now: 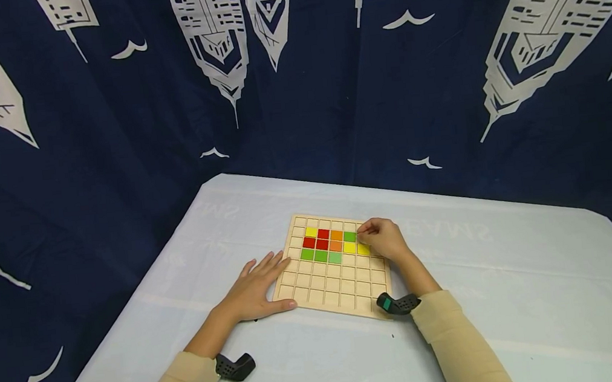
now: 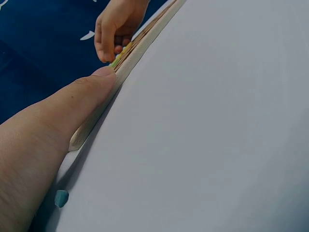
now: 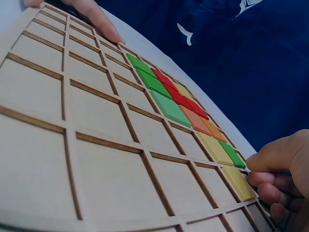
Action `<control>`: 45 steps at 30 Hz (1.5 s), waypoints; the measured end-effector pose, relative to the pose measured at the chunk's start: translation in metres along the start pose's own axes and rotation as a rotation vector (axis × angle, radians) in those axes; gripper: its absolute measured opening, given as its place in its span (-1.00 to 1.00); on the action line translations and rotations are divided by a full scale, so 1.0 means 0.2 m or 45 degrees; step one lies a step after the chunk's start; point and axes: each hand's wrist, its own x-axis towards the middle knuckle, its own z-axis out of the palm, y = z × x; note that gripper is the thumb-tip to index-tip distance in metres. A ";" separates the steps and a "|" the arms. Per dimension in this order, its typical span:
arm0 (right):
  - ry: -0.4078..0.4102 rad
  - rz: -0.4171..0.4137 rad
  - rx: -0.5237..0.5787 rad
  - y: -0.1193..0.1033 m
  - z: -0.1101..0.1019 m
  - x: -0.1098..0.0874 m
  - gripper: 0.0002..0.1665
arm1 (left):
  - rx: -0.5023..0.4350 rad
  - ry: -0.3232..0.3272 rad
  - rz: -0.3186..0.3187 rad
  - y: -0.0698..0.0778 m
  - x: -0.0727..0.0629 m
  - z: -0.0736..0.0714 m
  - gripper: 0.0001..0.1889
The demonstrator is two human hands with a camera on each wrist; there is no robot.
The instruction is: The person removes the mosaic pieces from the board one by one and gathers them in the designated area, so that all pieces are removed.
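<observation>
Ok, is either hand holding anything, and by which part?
The left hand rests against the board, not gripping it. Whether the right hand pinches anything can't be told: no piece shows at its fingertips.

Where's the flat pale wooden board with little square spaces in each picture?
Head: the flat pale wooden board with square spaces is just below the middle.
Left wrist: it's edge-on, slanting from the left up to the top.
Right wrist: it fills much of the left and bottom.
Shared landmark: dark blue cloth with white printed shapes.

Twelve visible tiles (image 1: 322, 244) — one board (image 1: 333, 284), two hands (image 1: 259, 289) (image 1: 387, 240)
</observation>
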 end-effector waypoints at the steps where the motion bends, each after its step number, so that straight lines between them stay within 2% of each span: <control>1: -0.005 0.004 0.000 0.00 0.00 0.00 -0.87 | 0.000 0.001 0.001 0.00 0.00 0.00 -0.01; 29: -0.132 0.058 -0.024 -0.03 0.00 0.01 -0.79 | -0.012 -0.001 0.012 0.01 0.00 0.00 -0.02; 45: -0.028 0.015 0.025 -0.02 0.03 -0.01 -0.78 | -0.009 0.014 0.008 0.00 0.00 0.00 -0.01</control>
